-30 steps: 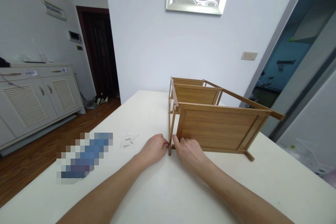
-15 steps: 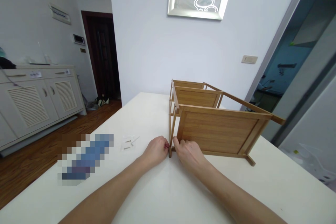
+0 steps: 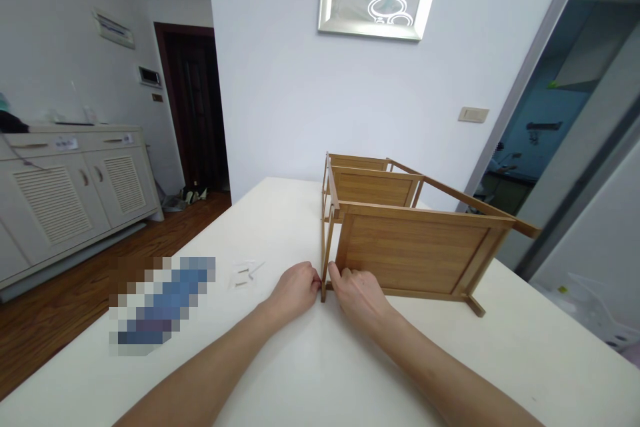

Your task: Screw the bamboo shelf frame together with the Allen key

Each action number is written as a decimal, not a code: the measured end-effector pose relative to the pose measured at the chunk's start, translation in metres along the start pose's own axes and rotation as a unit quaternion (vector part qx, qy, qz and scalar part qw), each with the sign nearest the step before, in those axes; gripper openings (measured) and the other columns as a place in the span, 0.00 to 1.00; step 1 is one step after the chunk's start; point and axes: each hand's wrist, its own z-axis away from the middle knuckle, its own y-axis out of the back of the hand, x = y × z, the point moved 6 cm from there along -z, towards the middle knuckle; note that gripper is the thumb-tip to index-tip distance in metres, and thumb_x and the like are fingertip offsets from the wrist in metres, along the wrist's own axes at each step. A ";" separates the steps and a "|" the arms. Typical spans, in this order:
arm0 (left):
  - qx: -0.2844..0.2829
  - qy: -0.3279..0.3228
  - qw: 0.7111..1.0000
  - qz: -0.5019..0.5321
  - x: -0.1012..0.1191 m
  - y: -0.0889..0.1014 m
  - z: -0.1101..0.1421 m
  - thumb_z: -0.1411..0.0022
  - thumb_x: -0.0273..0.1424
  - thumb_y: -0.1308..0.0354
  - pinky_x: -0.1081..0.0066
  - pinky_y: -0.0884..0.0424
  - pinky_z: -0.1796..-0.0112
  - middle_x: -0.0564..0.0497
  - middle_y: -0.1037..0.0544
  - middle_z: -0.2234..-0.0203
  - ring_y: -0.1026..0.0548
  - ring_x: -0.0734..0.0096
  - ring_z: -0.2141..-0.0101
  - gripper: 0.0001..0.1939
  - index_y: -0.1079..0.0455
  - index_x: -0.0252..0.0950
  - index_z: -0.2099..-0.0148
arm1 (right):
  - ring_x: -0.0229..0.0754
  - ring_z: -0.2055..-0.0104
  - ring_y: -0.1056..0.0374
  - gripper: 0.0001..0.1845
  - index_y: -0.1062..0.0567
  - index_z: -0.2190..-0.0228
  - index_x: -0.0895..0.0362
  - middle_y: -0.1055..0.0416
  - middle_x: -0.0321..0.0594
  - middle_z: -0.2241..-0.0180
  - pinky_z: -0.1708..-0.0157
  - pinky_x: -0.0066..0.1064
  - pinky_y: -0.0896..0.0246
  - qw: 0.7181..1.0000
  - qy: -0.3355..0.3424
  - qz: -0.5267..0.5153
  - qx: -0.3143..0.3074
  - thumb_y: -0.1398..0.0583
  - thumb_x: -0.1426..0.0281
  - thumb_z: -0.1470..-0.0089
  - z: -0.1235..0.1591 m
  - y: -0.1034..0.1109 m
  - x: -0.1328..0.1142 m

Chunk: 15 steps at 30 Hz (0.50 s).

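A brown wooden shelf rack (image 3: 415, 250) lies on its side on the white table (image 3: 280, 220). My left hand (image 3: 296, 288) is closed at the outer side of the rack's near left leg, low by the tabletop. Its fingertips are pinched against the wood, and whatever they hold is too small or hidden to make out. On the other side of that leg, my right hand (image 3: 361, 292) is closed around the lower rail at the corner of the near shelf panel. Its thumb points up beside the leg, while the other fingers are curled out of sight.
Left of my hands lies a small clear plastic bag (image 3: 243, 275) with a few screws and a thin bent metal piece. A blurred blue item (image 3: 170, 300) rests near the table's left edge. The wall (image 3: 300, 100) rises behind the table; a white cabinet (image 3: 75, 193) stands at left.
Both hands stay at the same corner of the rack, with hardly any visible movement. The whole view has shifted very slightly.
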 end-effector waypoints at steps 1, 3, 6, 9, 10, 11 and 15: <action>0.002 0.006 1.000 -0.001 0.000 0.000 0.000 0.40 0.24 0.48 0.70 0.34 0.61 0.47 0.22 0.66 0.24 0.65 0.63 0.12 0.23 0.37 0.66 | 0.48 0.65 0.24 0.16 0.36 0.52 0.62 0.24 0.51 0.67 0.72 0.30 0.38 1.000 0.000 -0.001 0.000 0.50 0.81 0.41 0.000 0.000 0.000; 0.005 0.018 1.000 -0.002 -0.002 -0.001 0.000 0.41 0.24 0.47 0.70 0.34 0.62 0.47 0.22 0.65 0.24 0.65 0.63 0.11 0.23 0.36 0.66 | 0.48 0.66 0.24 0.16 0.36 0.51 0.62 0.24 0.51 0.67 0.72 0.30 0.38 1.000 0.001 -0.002 0.001 0.50 0.81 0.41 0.001 0.001 -0.001; 0.007 0.031 0.999 0.004 -0.003 -0.001 -0.001 0.42 0.23 0.46 0.71 0.34 0.63 0.47 0.21 0.65 0.24 0.65 0.63 0.10 0.23 0.37 0.66 | 0.48 0.66 0.24 0.16 0.36 0.52 0.62 0.24 0.50 0.67 0.72 0.30 0.38 1.000 0.001 -0.003 0.000 0.49 0.82 0.42 0.002 0.002 -0.001; 0.010 0.041 0.999 0.012 -0.003 -0.001 -0.002 0.43 0.23 0.45 0.71 0.34 0.63 0.48 0.21 0.66 0.24 0.66 0.63 0.09 0.24 0.37 0.67 | 0.47 0.66 0.24 0.14 0.36 0.53 0.61 0.24 0.50 0.67 0.72 0.29 0.38 1.000 0.000 -0.002 0.000 0.49 0.81 0.42 0.002 0.004 -0.001; 0.012 0.043 0.999 0.016 -0.003 -0.001 -0.002 0.43 0.23 0.45 0.71 0.34 0.64 0.49 0.21 0.66 0.24 0.67 0.64 0.09 0.24 0.37 0.67 | 0.47 0.66 0.24 0.14 0.36 0.54 0.61 0.24 0.50 0.67 0.72 0.29 0.38 1.000 0.000 -0.002 0.000 0.49 0.81 0.41 0.002 0.005 -0.001; 0.013 0.045 0.999 0.020 -0.003 -0.001 -0.002 0.44 0.23 0.45 0.72 0.34 0.64 0.49 0.21 0.67 0.24 0.67 0.64 0.09 0.24 0.37 0.67 | 0.47 0.66 0.24 0.14 0.36 0.54 0.61 0.24 0.50 0.67 0.72 0.30 0.38 1.000 -0.001 -0.002 0.000 0.50 0.81 0.41 0.002 0.005 -0.001; 0.014 0.047 0.998 0.033 -0.004 -0.003 -0.004 0.45 0.21 0.45 0.74 0.34 0.66 0.51 0.21 0.68 0.24 0.70 0.66 0.10 0.24 0.37 0.66 | 0.47 0.66 0.24 0.13 0.35 0.56 0.60 0.24 0.50 0.68 0.72 0.29 0.39 1.000 -0.003 -0.002 0.000 0.50 0.81 0.42 0.001 0.005 0.000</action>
